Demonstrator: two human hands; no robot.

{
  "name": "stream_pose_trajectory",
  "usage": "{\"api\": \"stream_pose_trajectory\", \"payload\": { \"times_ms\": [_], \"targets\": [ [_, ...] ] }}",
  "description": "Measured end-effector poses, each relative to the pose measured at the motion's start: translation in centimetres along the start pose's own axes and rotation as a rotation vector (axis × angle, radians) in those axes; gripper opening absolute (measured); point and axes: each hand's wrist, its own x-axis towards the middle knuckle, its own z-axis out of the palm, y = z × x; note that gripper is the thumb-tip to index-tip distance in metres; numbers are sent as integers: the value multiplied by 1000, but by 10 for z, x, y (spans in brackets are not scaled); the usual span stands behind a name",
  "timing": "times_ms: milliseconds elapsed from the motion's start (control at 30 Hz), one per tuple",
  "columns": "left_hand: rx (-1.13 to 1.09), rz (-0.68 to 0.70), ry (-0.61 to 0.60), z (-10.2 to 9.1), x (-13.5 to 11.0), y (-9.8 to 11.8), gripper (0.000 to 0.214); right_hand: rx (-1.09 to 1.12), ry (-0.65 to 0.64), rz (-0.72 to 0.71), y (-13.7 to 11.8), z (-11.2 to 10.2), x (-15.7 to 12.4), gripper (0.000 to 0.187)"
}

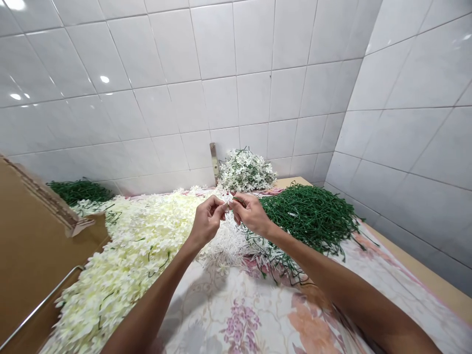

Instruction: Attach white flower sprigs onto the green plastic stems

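My left hand (pixel 208 217) and my right hand (pixel 249 212) meet in the middle of the view, fingertips pinched together. Between them is a small white artificial flower (pixel 229 198), largely hidden by the fingers. Which part each hand grips is hard to make out, though both are closed at the flower. Below the hands lies a heap of thin white plastic pieces (pixel 230 246). Loose cream-white artificial petals (pixel 147 231) spread in a big pile to the left. Dark green artificial stems (pixel 309 216) are heaped beside my right hand.
A bunch of white flowers with green stems (pixel 246 169) rests against the tiled wall (pixel 254 98). More green stems (pixel 79 191) lie at the far left, behind a cardboard box (pixel 37 246). Floral cloth (pixel 265 314) covers the table. A metal strip (pixel 214 162) stands at the wall.
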Motion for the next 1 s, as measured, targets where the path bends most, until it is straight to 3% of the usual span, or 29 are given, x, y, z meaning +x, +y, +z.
{"api": "stream_pose_trajectory", "payload": {
  "times_ms": [233, 533, 800, 933, 1000],
  "targets": [
    [-43, -24, -16, -1, 4, -8, 25, 79, 21, 36, 7, 2, 1, 33],
    [-16, -22, -23, -13, 7, 8, 23, 174, -98, 113, -6, -5, 6, 42],
    [-20, -31, 64, -12, 8, 2, 29, 146, -234, 217, -8, -26, 9, 36],
    [-44, -171, -103, -11, 6, 1, 66, 13, -220, 216, -8, -33, 10, 26],
    [-37, -202, -167, -7, 4, 2, 66, -90, -240, 226, -11, -34, 9, 24]
  ]
}}
